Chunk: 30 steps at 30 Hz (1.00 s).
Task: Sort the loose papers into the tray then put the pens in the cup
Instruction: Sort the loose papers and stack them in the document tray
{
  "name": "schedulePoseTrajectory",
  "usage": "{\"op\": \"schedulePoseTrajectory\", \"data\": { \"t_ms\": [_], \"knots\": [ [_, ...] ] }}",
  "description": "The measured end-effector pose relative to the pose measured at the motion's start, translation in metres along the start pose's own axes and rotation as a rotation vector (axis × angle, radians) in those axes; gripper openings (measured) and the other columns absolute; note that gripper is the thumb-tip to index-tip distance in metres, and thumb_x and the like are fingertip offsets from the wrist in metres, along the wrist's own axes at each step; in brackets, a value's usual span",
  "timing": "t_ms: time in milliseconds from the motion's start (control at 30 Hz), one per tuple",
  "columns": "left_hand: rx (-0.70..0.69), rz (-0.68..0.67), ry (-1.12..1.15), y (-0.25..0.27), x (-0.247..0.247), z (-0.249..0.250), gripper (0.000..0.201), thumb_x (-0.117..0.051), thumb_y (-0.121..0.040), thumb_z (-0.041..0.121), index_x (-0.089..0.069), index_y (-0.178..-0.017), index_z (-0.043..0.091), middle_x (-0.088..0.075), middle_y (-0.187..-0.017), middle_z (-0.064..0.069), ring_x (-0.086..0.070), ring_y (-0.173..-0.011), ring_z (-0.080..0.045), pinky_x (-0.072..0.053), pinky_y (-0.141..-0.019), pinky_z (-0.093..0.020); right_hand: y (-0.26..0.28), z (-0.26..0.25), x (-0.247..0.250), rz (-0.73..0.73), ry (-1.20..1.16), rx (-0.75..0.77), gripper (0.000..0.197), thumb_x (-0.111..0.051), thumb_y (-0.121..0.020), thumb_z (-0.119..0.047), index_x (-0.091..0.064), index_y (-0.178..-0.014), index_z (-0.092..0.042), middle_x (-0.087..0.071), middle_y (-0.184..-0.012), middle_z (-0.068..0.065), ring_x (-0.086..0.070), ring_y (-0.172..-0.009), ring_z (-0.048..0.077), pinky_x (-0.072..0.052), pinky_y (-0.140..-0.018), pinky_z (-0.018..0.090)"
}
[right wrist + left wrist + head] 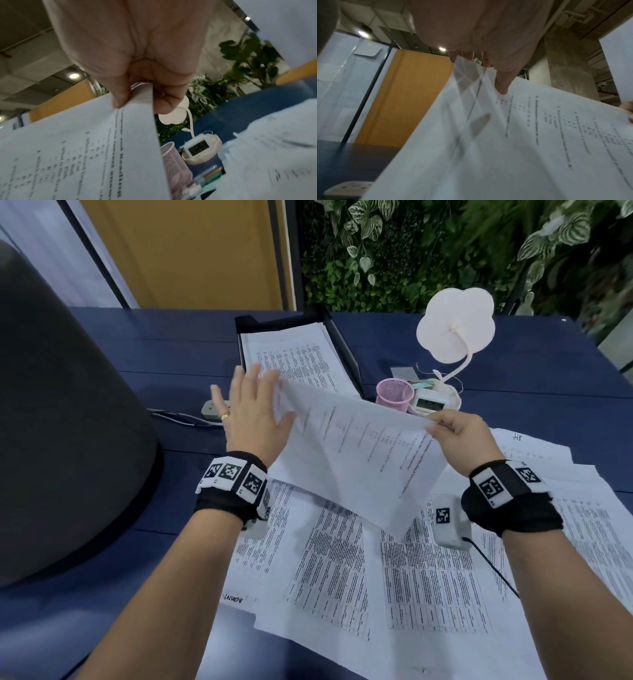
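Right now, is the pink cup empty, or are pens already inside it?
Empty as far as visible: the head view shows only bare mesh inside the pink cup; its bottom is hidden.

- The head view is taken from above and behind both forearms, aimed forward and down across the blue table [144, 344]; the tray [346, 344] and the plant wall [445, 251] are seen at the far side.
- The left wrist view is taken from low under the left hand [479, 33], aimed upward along the fingers towards the ceiling; the held sheet [522, 135] is seen very near.
- The right wrist view is taken from under the right hand [133, 47], aimed up and forward; the pink cup [175, 162] and the lamp [175, 115] are seen beyond it.
- The held sheet is shared by all three views; the cup and lamp are shared by the head and right wrist views.
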<state>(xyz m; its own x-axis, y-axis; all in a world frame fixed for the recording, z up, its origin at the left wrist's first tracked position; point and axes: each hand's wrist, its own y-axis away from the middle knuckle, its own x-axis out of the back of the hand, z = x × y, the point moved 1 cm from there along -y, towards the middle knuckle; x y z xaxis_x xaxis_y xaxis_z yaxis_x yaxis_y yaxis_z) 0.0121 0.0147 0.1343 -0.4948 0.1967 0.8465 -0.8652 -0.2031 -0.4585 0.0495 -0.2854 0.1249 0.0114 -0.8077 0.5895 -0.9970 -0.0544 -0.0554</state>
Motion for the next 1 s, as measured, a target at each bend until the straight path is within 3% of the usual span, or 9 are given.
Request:
{"op": "schedulePoseTrajectory", "data": {
  "t_ms": [100,233,333,467,567,667,767,900,1000],
  "knots": [
    [0.134,0.079,0.053,0.002,0.007,-0.01,0.083,-0.063,-0.084,0.035,-0.016,-0.151,0.022,-0.003,-0.16,-0.007,0.005,-0.147,-0.027,0.011,-0.113,-0.053,-0.004,0.006,-0.006,0.022,-0.189,-0.087,0.015,-0.055,-0.092,-0.008,-0.069,-0.092,-0.012,-0.059,-0.07,-0.003,-0.051,-0.062,0.014,-0.042,-0.058,0.023],
    [0.291,0.011,0.186,0.012,0.002,-0.021,0.089,-0.065,-0.084,0.032,-0.008,-0.152,0.019,0.0,-0.16,-0.008,0.005,-0.147,-0.025,0.005,-0.114,-0.052,-0.01,0.008,-0.032,0.042,-0.557,-0.282,0.018,-0.051,-0.091,-0.004,-0.068,-0.094,-0.011,-0.065,-0.082,0.01,-0.058,-0.07,0.023,-0.048,-0.065,0.034],
    [0.455,-0.045,0.455,0.022,-0.007,-0.025,0.09,-0.067,-0.084,0.029,-0.009,-0.151,0.015,-0.024,-0.154,-0.01,-0.022,-0.142,-0.026,-0.018,-0.116,-0.045,-0.016,0.002,-0.054,0.03,-0.722,-0.413,0.019,-0.048,-0.094,-0.005,-0.065,-0.093,-0.015,-0.066,-0.089,0.008,-0.059,-0.076,0.023,-0.049,-0.065,0.031],
    [0.691,-0.263,0.775,0.033,-0.021,-0.024,0.064,-0.063,-0.087,0.035,-0.033,-0.139,0.013,-0.059,-0.112,0.0,-0.059,-0.103,-0.019,-0.045,-0.088,-0.029,-0.027,-0.009,-0.08,0.009,-0.858,-0.508,0.019,-0.047,-0.095,-0.006,-0.063,-0.09,-0.015,-0.068,-0.1,0.01,-0.064,-0.086,0.025,-0.055,-0.069,0.039],
    [0.701,-0.434,0.902,0.036,-0.029,-0.025,0.036,-0.059,-0.091,0.027,-0.048,-0.122,0.013,-0.063,-0.108,-0.002,-0.067,-0.082,-0.017,-0.054,-0.067,-0.031,-0.04,-0.017,-0.095,-0.009,-0.888,-0.506,0.02,-0.047,-0.095,-0.003,-0.063,-0.091,-0.014,-0.068,-0.103,0.012,-0.066,-0.082,0.024,-0.056,-0.063,0.037],
    [0.653,-0.369,0.902,0.027,-0.033,-0.033,0.022,-0.056,-0.091,0.007,-0.05,-0.112,0.011,-0.066,-0.098,-0.007,-0.065,-0.057,-0.009,-0.048,-0.049,-0.022,-0.054,-0.029,-0.102,-0.042,-0.837,-0.471,0.023,-0.049,-0.093,-0.007,-0.067,-0.089,-0.02,-0.071,-0.101,0.009,-0.067,-0.084,0.023,-0.056,-0.059,0.032],
    [0.68,-0.27,0.879,0.01,-0.039,-0.046,0.02,-0.056,-0.09,0.003,-0.05,-0.106,0.013,-0.068,-0.099,-0.014,-0.065,-0.055,-0.011,-0.052,-0.05,-0.023,-0.073,-0.038,-0.107,-0.093,-0.568,-0.371,0.023,-0.053,-0.088,-0.01,-0.067,-0.082,-0.026,-0.071,-0.104,0.007,-0.06,-0.077,0.024,-0.046,-0.048,0.026],
    [0.655,-0.183,0.783,-0.013,-0.042,-0.057,0.027,-0.059,-0.09,0.005,-0.047,-0.111,0.016,-0.066,-0.086,-0.01,-0.062,-0.052,-0.006,-0.055,-0.054,-0.019,-0.097,-0.046,-0.116,-0.164,-0.468,-0.3,0.041,-0.047,-0.085,0.007,-0.066,-0.111,-0.017,-0.07,-0.107,0.006,-0.065,-0.088,0.023,-0.045,-0.051,0.023],
    [0.582,-0.182,0.723,-0.028,-0.043,-0.061,0.028,-0.059,-0.089,0.006,-0.049,-0.114,0.015,-0.057,-0.08,-0.005,-0.064,-0.062,-0.015,-0.055,-0.057,-0.017,-0.111,-0.051,-0.12,-0.064,-0.459,-0.291,0.034,-0.051,-0.085,0.009,-0.066,-0.109,-0.009,-0.068,-0.105,0.012,-0.065,-0.087,0.022,-0.052,-0.057,0.023]
  ]
}}
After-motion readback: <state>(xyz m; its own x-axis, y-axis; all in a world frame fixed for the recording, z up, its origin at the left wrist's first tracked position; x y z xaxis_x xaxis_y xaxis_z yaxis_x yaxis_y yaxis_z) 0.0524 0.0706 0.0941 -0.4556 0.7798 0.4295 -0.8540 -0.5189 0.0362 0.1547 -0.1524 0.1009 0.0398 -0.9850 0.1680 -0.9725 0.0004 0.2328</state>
